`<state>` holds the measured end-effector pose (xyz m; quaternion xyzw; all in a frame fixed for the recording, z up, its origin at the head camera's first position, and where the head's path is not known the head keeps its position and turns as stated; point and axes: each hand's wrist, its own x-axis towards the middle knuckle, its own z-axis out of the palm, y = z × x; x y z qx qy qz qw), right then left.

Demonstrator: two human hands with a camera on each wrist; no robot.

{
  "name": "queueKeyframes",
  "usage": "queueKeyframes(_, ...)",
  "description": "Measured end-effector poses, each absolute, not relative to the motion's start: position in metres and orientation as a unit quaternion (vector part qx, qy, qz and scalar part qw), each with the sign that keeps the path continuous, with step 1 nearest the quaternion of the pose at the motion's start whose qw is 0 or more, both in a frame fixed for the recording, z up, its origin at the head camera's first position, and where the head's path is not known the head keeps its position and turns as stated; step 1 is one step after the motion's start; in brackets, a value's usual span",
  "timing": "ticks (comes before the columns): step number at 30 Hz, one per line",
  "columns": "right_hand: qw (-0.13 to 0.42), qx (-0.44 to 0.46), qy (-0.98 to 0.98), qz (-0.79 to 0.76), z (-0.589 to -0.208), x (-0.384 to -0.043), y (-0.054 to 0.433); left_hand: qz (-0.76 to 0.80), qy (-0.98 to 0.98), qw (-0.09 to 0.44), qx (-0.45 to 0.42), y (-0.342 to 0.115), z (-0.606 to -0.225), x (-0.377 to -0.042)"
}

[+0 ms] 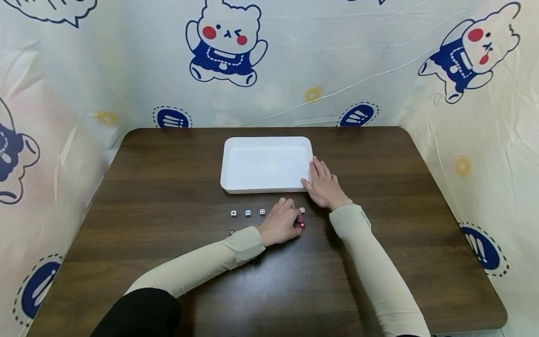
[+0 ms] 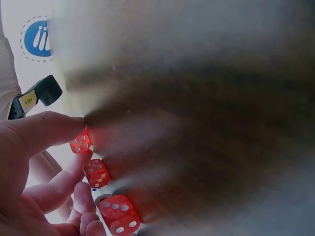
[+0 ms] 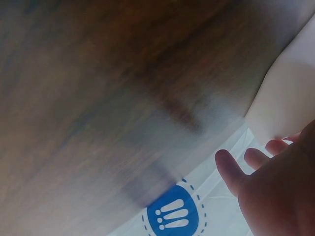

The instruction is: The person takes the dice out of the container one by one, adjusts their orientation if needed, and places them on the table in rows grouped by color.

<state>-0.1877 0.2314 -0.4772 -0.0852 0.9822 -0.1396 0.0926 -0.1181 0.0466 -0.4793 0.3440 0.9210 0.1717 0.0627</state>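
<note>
My left hand (image 1: 281, 223) pinches a red die (image 2: 80, 142) between thumb and forefinger, at the right end of a row of red dice. Two more red dice, a middle one (image 2: 96, 173) and a nearer one (image 2: 119, 215), stand beside the curled fingers in the left wrist view. Behind them runs a row of white dice (image 1: 248, 213), partly covered by the left hand. My right hand (image 1: 326, 188) lies with straight fingers along the right side of a white tray (image 1: 265, 164), thumb over its front right corner.
The dark wooden table (image 1: 177, 206) carries the tray near its far edge. Printed curtains (image 1: 286, 61) stand close behind it and on both sides. The left forearm (image 1: 198, 262) reaches across the table in front of the dice.
</note>
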Motion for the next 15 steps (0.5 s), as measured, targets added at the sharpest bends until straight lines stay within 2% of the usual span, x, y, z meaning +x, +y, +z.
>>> queueKeyframes(10, 0.095, -0.085, 0.982, -0.14, -0.478, -0.187, 0.232, 0.186, 0.919, 0.071, 0.339, 0.044, -0.477, -0.117)
queueKeyframes(15, 0.095, -0.082, 0.981, -0.145, -0.482, -0.181, 0.233, 0.23, 0.914, 0.074, 0.325, 0.028, -0.466, -0.11)
